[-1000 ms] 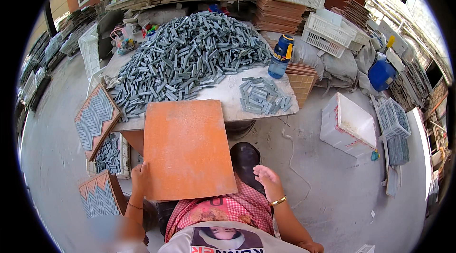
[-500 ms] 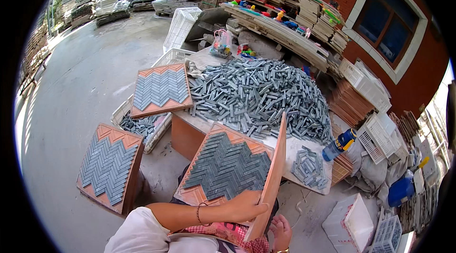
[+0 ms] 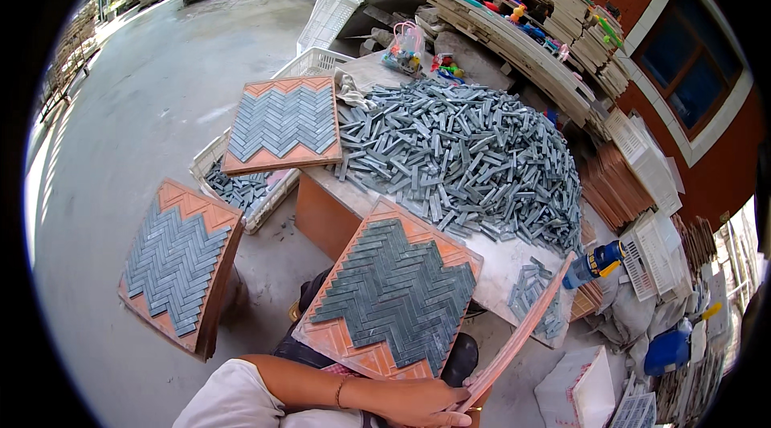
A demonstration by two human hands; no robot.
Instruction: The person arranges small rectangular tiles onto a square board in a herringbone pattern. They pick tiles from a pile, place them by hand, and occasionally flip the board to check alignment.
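One of the hands (image 3: 430,402) grips the thin orange board (image 3: 520,337) on its edge, which might slip onto the grey zigzag tile panel (image 3: 389,297); the other hand is hidden.

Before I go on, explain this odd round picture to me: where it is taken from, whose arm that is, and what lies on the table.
The picture comes from a wide fisheye camera worn on a person's head, looking down, so straight edges bend toward the rim. There is no machine here: the forearm at the bottom belongs to the wearer. One hand grips the lower edge of a thin orange board, tilted up and seen almost edge-on. I cannot tell for sure which hand it is, and the other is out of view.

In front lies an orange tray filled with grey strips in a zigzag pattern, resting against the table. On the table sits a big heap of loose grey strips. Two more filled trays stand to the left: one leaning on the floor, one propped on a white crate.
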